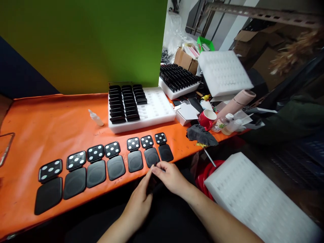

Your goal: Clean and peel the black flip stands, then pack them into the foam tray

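My left hand [140, 200] and my right hand [172, 177] meet at the front edge of the orange table, fingertips pressed together. Whatever lies between them, if anything, is hidden or too small to name. Just beyond my fingers lies an opened black hinged case [165, 153], the rightmost of a row. Several similar cases lie open to the left, such as one in the middle [96, 173] and one at the far left [48, 195]. White dots mark the upper half of each; the lower halves are plain dark panels.
Behind the row, a white foam tray [157, 113] holds upright black cases in slots. A dropper bottle [95, 118] stands left of it. To the right are a red mug [207, 118], grey cloth [201, 135], pink flask [235, 104] and small bottles. A foam block [255, 199] sits lower right.
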The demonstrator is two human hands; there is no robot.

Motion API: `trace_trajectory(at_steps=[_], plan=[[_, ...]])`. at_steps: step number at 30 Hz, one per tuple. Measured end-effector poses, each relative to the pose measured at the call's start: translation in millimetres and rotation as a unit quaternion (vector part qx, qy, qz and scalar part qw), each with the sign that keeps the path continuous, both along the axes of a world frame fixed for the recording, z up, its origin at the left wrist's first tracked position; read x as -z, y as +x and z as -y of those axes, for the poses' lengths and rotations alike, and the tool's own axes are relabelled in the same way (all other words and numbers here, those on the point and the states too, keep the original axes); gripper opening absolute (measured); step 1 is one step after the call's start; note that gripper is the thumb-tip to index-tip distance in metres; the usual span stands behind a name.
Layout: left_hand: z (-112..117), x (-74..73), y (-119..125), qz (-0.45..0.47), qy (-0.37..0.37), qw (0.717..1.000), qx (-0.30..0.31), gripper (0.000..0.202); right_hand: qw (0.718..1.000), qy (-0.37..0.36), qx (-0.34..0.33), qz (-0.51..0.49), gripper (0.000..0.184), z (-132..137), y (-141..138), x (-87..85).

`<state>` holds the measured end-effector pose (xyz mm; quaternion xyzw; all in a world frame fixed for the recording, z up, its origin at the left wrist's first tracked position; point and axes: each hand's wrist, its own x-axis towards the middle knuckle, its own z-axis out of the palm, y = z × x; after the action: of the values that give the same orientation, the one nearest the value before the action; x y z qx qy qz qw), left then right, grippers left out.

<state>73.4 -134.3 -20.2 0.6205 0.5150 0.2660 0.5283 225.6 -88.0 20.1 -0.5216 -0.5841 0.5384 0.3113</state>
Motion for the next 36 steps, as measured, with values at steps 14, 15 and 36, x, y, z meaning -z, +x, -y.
trace_trajectory(at_steps=[14,15,36], plan=[[-2.6,-11.0,-1.1,0.247,-0.227,0.94,-0.07,0.079,0.969,-0.141,-0.034,-0.198,0.027,-2.2,4.9,6.4],[-3.3,-13.8,-1.5,0.279,-0.256,0.923,-0.071,0.081,0.966,-0.15,-0.034,-0.209,0.027,-2.6,5.6,6.8],[-1.9,-18.9,2.7,-0.014,0.036,0.999,-0.011,0.06,0.948,0.143,-0.088,0.268,0.018,20.0,-8.9,-23.8]])
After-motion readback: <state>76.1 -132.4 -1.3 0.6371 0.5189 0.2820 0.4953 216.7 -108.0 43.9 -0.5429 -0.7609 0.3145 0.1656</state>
